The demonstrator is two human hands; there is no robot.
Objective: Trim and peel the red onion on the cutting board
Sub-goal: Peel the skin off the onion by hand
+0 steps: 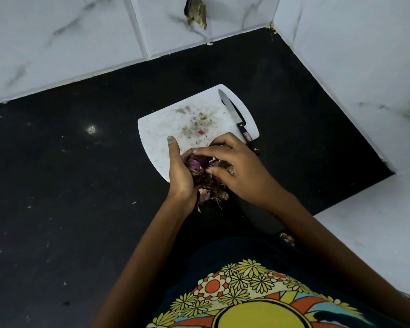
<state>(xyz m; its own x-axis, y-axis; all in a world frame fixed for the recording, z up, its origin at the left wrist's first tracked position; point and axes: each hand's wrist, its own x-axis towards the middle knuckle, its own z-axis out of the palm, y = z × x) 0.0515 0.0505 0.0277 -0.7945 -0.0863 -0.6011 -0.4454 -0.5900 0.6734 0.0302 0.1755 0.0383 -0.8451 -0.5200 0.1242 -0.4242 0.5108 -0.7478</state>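
Note:
The red onion [196, 162] shows purple between my two hands, just above the near edge of the white cutting board [161, 129]. My left hand [180, 171] cups it from the left, thumb pointing up. My right hand [237, 169] comes in from the right, and its fingers pinch dry skin on the onion. A clump of brown peel and roots [213, 185] hangs below my hands. The knife [234, 117] lies on the board's right side, its black handle toward me, with no hand on it.
The board carries small scraps and stains [194, 124]. It lies on a dark countertop [69, 174] in a corner of white marble-look tiled walls [353, 55]. A white ledge [376, 233] juts in at the right. A few peel bits lie on the counter.

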